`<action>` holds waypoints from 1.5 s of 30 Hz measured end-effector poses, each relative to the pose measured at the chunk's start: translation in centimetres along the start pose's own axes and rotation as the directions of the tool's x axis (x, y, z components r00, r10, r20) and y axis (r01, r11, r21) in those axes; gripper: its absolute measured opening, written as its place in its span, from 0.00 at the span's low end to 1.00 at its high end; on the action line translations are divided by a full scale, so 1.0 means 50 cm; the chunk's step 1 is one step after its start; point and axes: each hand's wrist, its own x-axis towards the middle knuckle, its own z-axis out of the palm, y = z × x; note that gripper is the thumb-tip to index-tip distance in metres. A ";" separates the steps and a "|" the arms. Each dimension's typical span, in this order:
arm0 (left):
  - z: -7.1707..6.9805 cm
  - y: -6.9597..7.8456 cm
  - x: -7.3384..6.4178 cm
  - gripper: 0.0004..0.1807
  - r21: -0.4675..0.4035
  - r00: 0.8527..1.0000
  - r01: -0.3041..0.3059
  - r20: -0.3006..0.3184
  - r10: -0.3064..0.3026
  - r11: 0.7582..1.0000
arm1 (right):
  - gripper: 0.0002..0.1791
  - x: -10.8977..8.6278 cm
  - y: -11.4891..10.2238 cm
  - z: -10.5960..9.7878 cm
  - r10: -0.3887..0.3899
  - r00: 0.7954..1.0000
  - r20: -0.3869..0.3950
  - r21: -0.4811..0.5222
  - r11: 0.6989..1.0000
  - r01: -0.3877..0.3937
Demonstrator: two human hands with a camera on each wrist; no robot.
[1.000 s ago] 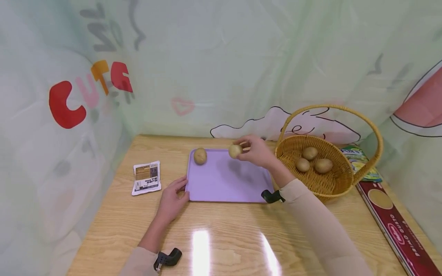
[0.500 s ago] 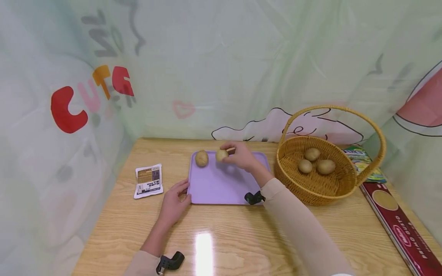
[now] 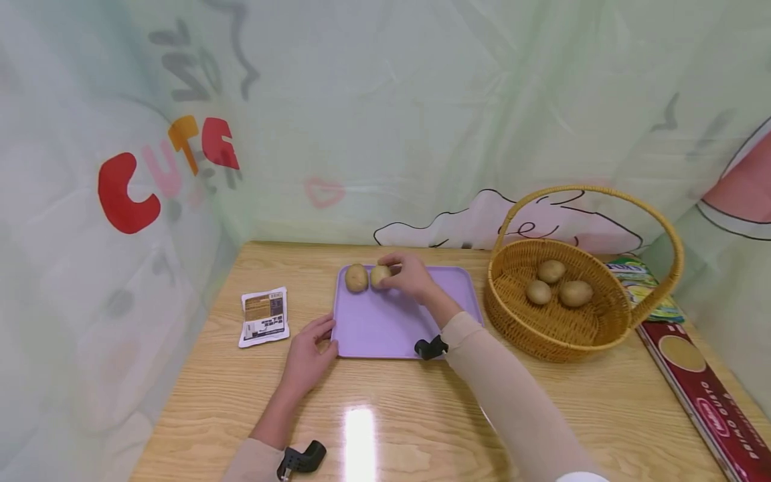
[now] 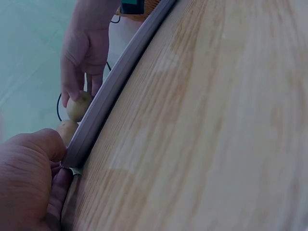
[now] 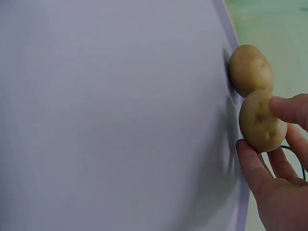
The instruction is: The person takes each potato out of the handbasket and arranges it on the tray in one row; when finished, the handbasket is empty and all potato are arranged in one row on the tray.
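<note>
A potato (image 3: 380, 276) is pinched between the thumb and fingers of my right hand (image 3: 411, 277), at the back of the purple tray (image 3: 385, 331). Just left of it, a second potato (image 3: 357, 278) sits in the tray's back left corner; the right wrist view shows the held potato (image 5: 262, 120) close beside the other potato (image 5: 251, 70). My left hand (image 3: 308, 353) grips the tray's left edge near the front corner. In the left wrist view its thumb and fingers (image 4: 57, 190) close around the rim (image 4: 103, 98).
Right of the tray stands a wicker basket (image 3: 502, 314) with a tall handle, holding several potatoes (image 3: 575, 293). A white packet (image 3: 265, 317) lies to the left. A long red box (image 3: 701, 388) and a green packet (image 3: 653, 294) lie at the far right. A printed curtain (image 3: 361, 120) hangs behind.
My right hand has carried the potato left across the tray and down, next to the potato in the back left corner. The left hand has stayed at the tray's edge.
</note>
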 end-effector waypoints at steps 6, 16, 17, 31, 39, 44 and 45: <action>0.007 0.006 -0.002 0.22 -0.002 1.000 -0.007 -0.001 0.007 1.000 | 0.26 -0.002 0.003 0.007 0.002 1.000 -0.016 -0.054 0.999 -0.003; 0.005 0.002 -0.002 0.22 0.015 1.000 -0.017 -0.012 0.017 1.000 | 0.26 -0.014 0.006 -0.015 -0.041 0.999 0.017 -0.103 0.994 0.043; 0.004 0.002 -0.002 0.22 0.013 1.000 -0.015 -0.013 0.016 1.000 | 0.26 -0.016 0.007 -0.019 -0.047 0.999 0.025 -0.096 0.994 0.049; 0.003 0.006 -0.005 0.23 0.023 1.000 -0.014 0.005 0.014 1.000 | 0.26 -0.084 -0.028 -0.116 -0.074 0.997 0.013 -0.100 0.992 0.074; 0.000 0.006 -0.007 0.22 0.024 1.000 -0.025 -0.004 0.025 0.999 | 0.22 -0.127 -0.068 -0.176 -0.131 0.991 -0.006 -0.169 0.977 0.128; 0.001 0.006 -0.009 0.22 0.027 0.999 -0.034 -0.001 0.034 0.999 | 0.21 -0.157 -0.081 -0.220 -0.110 0.994 -0.026 -0.190 0.976 0.103; 0.002 0.007 -0.008 0.22 0.030 0.999 -0.035 0.000 0.035 0.999 | 0.21 -0.164 -0.085 -0.229 -0.098 0.995 -0.033 -0.189 0.978 0.090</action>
